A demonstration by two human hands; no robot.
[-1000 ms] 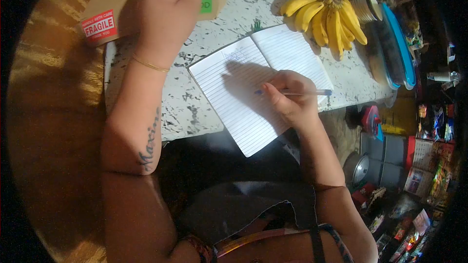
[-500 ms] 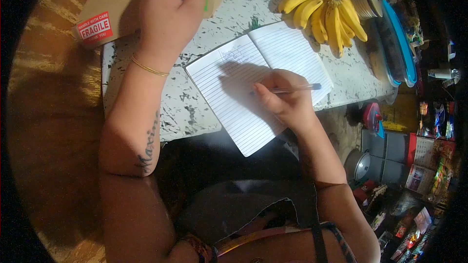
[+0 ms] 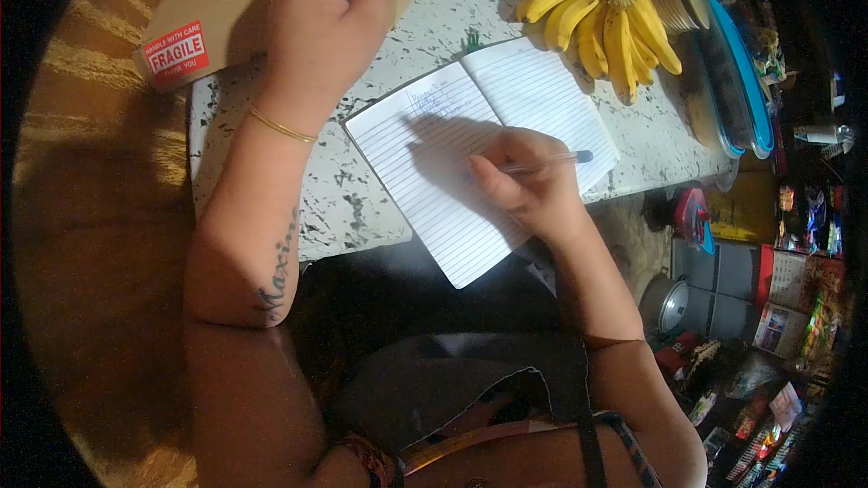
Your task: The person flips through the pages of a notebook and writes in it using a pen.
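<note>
An open lined notebook (image 3: 425,181) lies tilted on the white speckled table (image 3: 344,208), with blue handwriting near the top of its left page. My right hand (image 3: 533,183) rests over that page, its fingers pinched round a pen (image 3: 565,159) whose clear barrel points right. Shadow covers the part of the page left of this hand. Up at the left, my left hand (image 3: 339,9) is over a brown cardboard package (image 3: 217,0); its fingers curl at the frame's top edge, and whatever they hold, if anything, is hidden.
A bunch of bananas (image 3: 606,27) touches the notebook's upper right corner. Stacked paper cups (image 3: 678,7) and a blue-lidded container (image 3: 741,81) stand at the table's right. Beyond the table are a metal pot lid (image 3: 673,305) and several colourful packets.
My right hand has moved slightly left with the pen since the first frame, and the pen's angle has changed. My left hand has shifted a little right over the package.
</note>
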